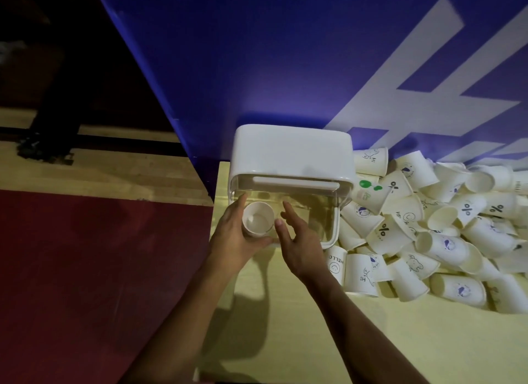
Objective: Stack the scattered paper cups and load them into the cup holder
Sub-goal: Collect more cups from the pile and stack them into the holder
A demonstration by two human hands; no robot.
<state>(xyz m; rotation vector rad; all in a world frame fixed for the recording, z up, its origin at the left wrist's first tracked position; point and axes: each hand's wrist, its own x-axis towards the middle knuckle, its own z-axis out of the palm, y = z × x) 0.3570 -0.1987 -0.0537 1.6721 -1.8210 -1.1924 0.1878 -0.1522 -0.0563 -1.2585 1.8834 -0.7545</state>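
A pale yellow wooden tabletop is filling the frame's lower right, carrying a white-lidded clear plastic cup holder at centre and a heap of white printed paper cups sprawling at right.

Matt paper cups are lying beside a cup holder looking like smooth white and clear glossy plastic

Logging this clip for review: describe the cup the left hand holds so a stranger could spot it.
On the pale table, find the white-lidded cup holder against the blue wall. At its clear front, the left hand grips one cup. It stands mouth-up, apart from the tumbled pile on the right.
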